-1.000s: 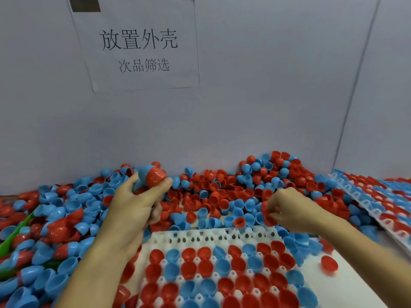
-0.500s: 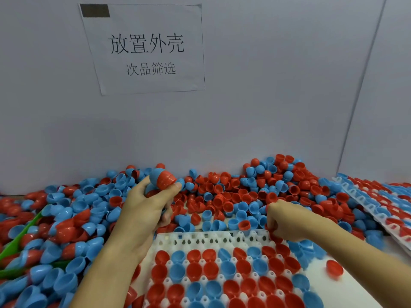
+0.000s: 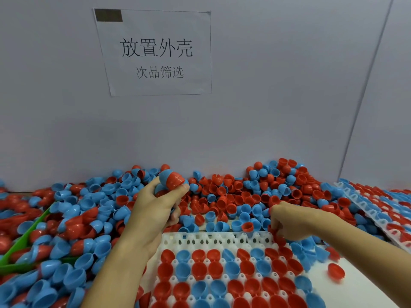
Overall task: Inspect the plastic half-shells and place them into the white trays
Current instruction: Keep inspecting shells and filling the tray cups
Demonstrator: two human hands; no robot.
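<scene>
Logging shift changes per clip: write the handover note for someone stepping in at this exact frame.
Left hand: raised over the pile, gripping a nested stack of shells, red outermost, blue behind.
Right hand: curled at the tray's far right corner, pinching red shells there.
White tray in front: near rows filled with red and blue shells, far row still empty.
Loose pile along the wall; a second filled tray leans at right. One red shell lies loose beside the tray.
Left: fill the far row, then keep sorting the pile.

sign (image 3: 155, 53): white sheet with printed Chinese text, dark tape at its corner, stuck on the grey wall (image 3: 278, 85)
green bin (image 3: 21, 243): edge peeking out at far left
</scene>
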